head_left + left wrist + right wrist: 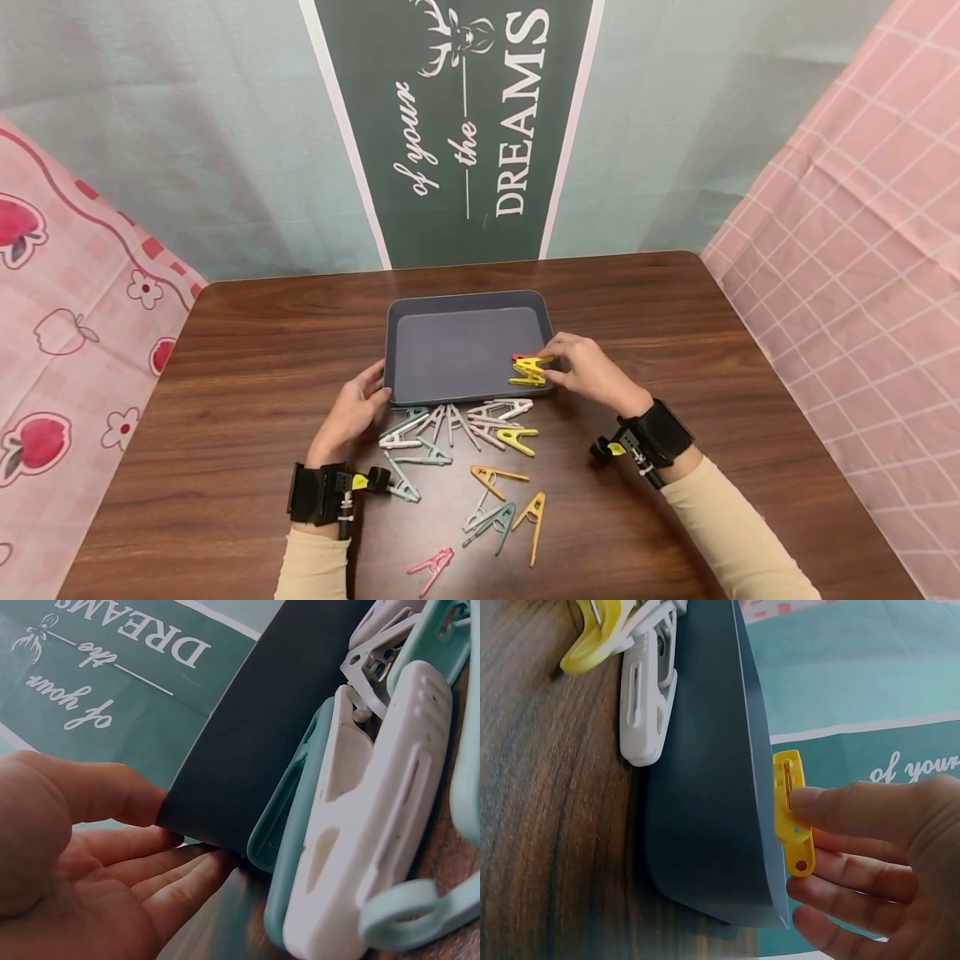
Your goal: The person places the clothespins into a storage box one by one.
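Note:
A dark grey tray [465,350] lies on the table. At its front left corner my left hand [356,408] grips the edge, the thumb [131,799] against the corner and the fingers beside it. My right hand [588,371] reaches over the tray's right side and pinches a yellow clothespin [791,802] between thumb and fingers. Just below it in the head view, another yellow clothespin [527,381] lies inside the tray, with a bit of red or pink [519,357] showing. White and green clothespins [367,817] lie along the tray's front wall.
Several more clothespins lie nearer me: a yellow one [517,440], orange ones [531,521], a teal one [495,523] and a pink one [432,570]. The wooden table [645,308] ends at a hanging green cloth [465,233].

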Tool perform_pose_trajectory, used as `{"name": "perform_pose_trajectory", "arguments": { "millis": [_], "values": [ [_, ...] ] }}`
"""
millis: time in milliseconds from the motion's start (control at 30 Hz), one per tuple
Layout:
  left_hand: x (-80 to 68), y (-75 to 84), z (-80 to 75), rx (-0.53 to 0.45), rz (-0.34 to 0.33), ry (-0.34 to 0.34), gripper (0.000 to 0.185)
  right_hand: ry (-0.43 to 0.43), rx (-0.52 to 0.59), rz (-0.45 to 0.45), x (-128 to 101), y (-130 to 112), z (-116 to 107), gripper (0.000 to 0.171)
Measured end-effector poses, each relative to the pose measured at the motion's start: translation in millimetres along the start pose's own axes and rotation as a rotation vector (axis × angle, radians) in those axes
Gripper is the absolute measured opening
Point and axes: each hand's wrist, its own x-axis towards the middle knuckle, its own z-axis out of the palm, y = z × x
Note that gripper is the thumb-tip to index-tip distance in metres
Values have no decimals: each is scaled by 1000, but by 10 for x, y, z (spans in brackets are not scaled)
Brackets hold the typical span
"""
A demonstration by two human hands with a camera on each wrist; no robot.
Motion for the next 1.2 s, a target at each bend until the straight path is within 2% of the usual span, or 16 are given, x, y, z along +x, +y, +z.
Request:
{"name": "perform_pose_trajectory", "arguments": {
  "millis": [333,733,1000,1200],
  "values": [
    [3,4,13,-29,-2,9,59,18,0,13,119,61,16,24],
    [-3,21,31,-22,0,23,58,11,-33,78,253,126,79,26],
    [-12,26,26,-22,12,18,58,-37,-141,92,367,106,106,26],
    [3,4,23,0,16,9,58,-58,-171,111,429,111,111,27]
  ]
}}
